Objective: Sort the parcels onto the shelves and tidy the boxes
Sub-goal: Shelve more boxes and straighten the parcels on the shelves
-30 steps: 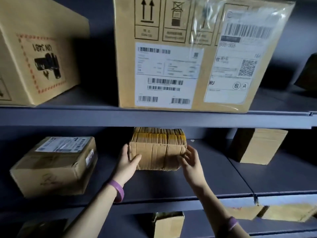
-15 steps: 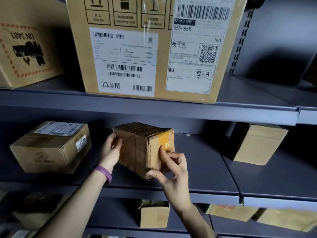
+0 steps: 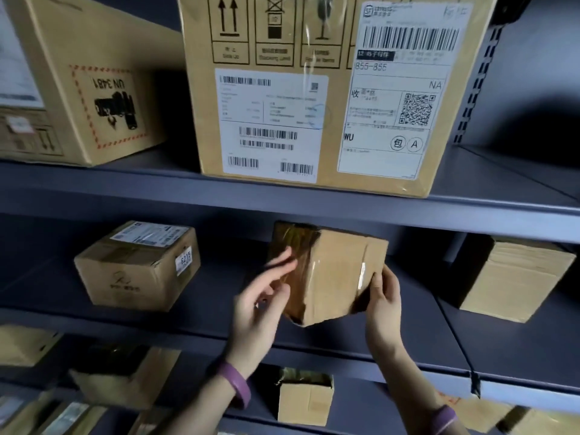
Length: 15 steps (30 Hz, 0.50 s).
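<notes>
A small brown parcel [image 3: 332, 271] wrapped in glossy tape is tilted on one corner over the middle shelf [image 3: 408, 334]. My right hand [image 3: 384, 306] grips its lower right edge, thumb on the front face and fingers behind. My left hand [image 3: 260, 306] is blurred at the parcel's left face, fingers spread and fairly straight, their tips touching the tape. Both wrists wear purple bands.
On the same shelf a labelled box marked 6215 [image 3: 138, 265] stands to the left and a plain box [image 3: 514, 277] to the right. The upper shelf carries a big labelled carton [image 3: 314, 89] and a UN 3481 carton [image 3: 88, 89]. Smaller boxes [image 3: 304, 397] sit below.
The parcel has been turned and tipped onto a corner. My right hand shifted to its right edge. My left hand let go of the left side and now moves across that face.
</notes>
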Tool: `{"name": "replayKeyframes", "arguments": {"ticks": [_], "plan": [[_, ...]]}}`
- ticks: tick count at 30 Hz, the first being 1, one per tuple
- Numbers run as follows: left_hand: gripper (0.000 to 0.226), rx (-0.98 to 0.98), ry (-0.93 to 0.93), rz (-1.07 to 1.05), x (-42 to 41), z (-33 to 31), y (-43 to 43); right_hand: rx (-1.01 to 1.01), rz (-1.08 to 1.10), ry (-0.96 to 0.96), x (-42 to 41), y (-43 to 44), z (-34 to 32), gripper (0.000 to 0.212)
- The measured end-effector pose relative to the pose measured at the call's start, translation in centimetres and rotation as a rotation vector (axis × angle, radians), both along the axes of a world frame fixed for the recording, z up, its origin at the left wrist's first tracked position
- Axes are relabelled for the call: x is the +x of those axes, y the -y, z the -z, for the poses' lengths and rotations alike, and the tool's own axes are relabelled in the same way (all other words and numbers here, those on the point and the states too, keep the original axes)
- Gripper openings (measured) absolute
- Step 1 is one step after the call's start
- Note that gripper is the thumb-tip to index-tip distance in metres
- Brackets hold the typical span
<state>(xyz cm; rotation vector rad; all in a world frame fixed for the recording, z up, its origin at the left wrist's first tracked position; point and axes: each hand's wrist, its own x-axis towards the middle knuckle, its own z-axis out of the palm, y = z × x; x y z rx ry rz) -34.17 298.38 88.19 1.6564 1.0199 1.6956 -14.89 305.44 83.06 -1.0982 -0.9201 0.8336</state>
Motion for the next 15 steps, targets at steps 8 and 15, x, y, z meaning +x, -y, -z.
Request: {"name": "replayKeyframes", "arguments": {"ticks": [8, 15], "plan": [[0.036, 0.103, -0.091, -0.030, 0.8, 1.0, 0.7, -0.069, -0.018, -0.051, -0.3, -0.7, 0.5, 0.032], [0.044, -0.148, 0.138, -0.115, -1.7, 0.2, -1.9, 0.022, -0.100, -0.079, 0.6, 0.8, -0.7, 0.035]]}}
